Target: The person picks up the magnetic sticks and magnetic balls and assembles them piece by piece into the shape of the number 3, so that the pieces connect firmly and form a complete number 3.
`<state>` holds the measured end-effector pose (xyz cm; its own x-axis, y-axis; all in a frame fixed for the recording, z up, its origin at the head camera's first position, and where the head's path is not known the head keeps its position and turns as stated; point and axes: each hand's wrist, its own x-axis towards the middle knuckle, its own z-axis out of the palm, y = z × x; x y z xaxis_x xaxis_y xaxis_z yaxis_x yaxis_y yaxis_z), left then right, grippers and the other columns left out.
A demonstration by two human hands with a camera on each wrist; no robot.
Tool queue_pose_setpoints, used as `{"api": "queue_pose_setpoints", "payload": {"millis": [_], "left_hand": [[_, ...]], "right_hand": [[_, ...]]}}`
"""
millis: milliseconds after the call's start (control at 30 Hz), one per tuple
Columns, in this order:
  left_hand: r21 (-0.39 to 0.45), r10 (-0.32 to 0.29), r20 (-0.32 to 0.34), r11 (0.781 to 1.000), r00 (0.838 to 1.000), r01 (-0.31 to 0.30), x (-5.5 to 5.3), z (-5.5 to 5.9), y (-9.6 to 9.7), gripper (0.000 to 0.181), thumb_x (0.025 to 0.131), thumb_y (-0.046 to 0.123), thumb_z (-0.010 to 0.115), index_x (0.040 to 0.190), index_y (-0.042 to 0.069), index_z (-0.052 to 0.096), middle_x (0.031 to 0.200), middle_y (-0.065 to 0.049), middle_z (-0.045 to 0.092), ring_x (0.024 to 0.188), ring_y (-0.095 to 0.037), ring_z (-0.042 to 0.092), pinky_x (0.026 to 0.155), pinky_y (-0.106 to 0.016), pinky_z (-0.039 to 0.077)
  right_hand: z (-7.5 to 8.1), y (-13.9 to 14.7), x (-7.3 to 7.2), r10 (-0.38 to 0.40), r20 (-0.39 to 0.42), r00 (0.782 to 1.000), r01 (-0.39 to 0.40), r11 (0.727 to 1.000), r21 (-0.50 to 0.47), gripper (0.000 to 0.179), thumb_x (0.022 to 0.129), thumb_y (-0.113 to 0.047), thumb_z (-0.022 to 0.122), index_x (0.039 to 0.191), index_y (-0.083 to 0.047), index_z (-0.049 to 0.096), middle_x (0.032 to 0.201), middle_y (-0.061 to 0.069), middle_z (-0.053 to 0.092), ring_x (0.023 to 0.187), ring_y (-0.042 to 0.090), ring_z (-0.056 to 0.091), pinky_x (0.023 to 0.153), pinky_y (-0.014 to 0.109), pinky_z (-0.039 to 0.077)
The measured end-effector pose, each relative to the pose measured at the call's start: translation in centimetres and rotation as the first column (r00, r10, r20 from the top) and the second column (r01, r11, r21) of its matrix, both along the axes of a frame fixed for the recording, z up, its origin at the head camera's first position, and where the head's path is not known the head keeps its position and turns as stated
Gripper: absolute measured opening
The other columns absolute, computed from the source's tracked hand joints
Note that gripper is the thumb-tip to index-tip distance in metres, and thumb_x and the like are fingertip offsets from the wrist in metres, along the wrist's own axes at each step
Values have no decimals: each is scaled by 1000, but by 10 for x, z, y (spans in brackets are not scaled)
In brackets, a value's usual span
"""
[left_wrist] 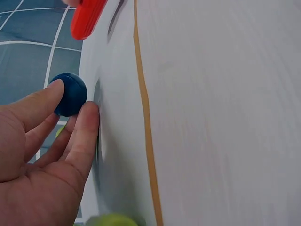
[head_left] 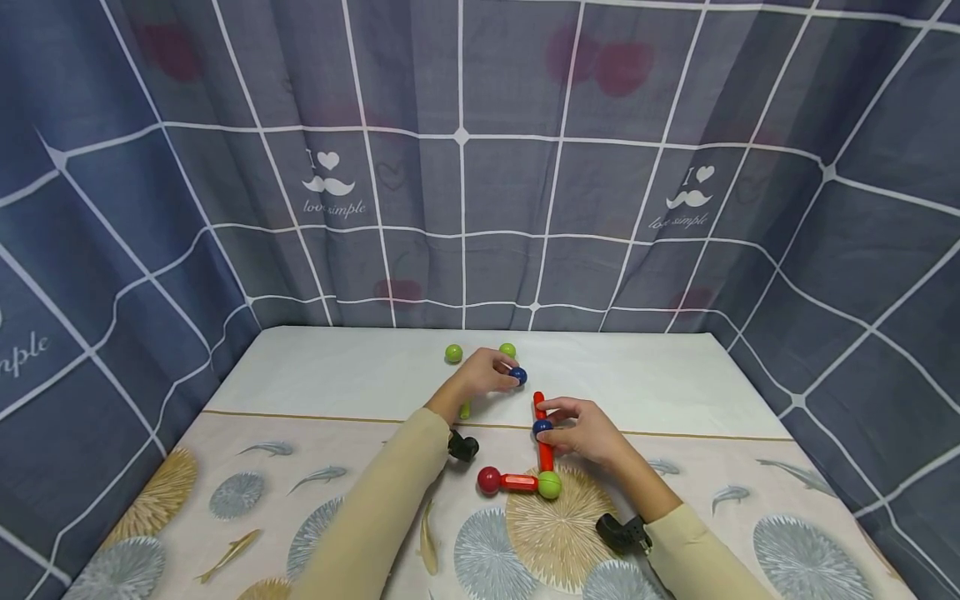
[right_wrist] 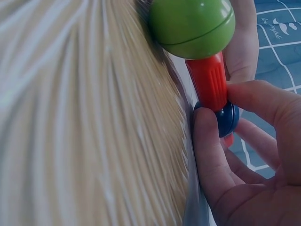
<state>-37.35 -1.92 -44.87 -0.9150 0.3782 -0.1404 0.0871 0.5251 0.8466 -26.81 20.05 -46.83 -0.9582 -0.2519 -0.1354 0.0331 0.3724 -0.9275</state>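
Note:
Between its thumb and fingers, my left hand (head_left: 483, 373) pinches a loose dark blue ball (head_left: 521, 377), clearly seen in the left wrist view. My right hand (head_left: 588, 432) grips a second blue ball (right_wrist: 228, 118), part of a joined ball-and-rod toy. From that ball one red rod (head_left: 538, 403) points away toward the left hand's ball, with a gap between them. Another red rod (right_wrist: 208, 80) runs back to a green ball (head_left: 550, 485). Off the green ball, a short red rod (head_left: 519, 482) leads left to a dark red ball (head_left: 489, 480).
Two green balls, one on the left (head_left: 453, 353) and one behind the left hand (head_left: 507, 349), lie on the white far strip of the table (head_left: 637, 375). A green rod (head_left: 465, 410) is partly hidden by the left wrist. A grid-patterned curtain (head_left: 420, 183) surrounds the table.

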Motion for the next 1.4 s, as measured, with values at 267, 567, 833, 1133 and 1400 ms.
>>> {"api": "queue_pose_setpoints", "payload": {"millis": [267,567,833,1133,1400], "left_hand": [[-67,-16,-9,998,1000,15,1,1,14,31,91,19,78,121,13,72,101,-4,71,83,-16,66,68,-26,49],[-68,-66,-53,996,996,63,2,2,17,29,91,15,79,119,10,73,94,-5,70,77,-16,64,61,-24,45],[-98,-76,-89,993,993,68,8,5,22,29,90,15,79,118,11,74,100,-7,69,75,-15,59,62,-23,46],[-118,-71,-87,991,994,60,14,7,26,29,92,16,76,121,12,74,109,-8,71,82,-16,58,66,-23,47],[-130,-88,-104,989,991,75,17,7,22,33,94,15,74,127,9,70,113,-8,72,86,-17,64,71,-26,52]], "right_hand": [[-2,0,-2,1,-2,1000,-1,1000,-6,51,84,-10,84,131,-4,66,112,20,67,78,20,71,69,37,63],[1,-1,-3,1,5,1000,-1,1000,-9,52,84,-9,84,132,-4,66,109,20,66,77,20,71,69,38,63],[0,0,-3,-3,8,1000,3,1000,-18,52,83,-9,84,132,-3,66,108,19,67,77,20,71,69,37,63],[-2,2,-2,13,-9,1000,-13,1000,-15,54,84,-9,83,133,0,64,109,21,66,77,19,71,68,37,63],[0,1,0,-4,6,1000,4,1000,-21,54,84,-9,83,133,-1,64,107,20,66,76,19,71,67,36,63]]}}
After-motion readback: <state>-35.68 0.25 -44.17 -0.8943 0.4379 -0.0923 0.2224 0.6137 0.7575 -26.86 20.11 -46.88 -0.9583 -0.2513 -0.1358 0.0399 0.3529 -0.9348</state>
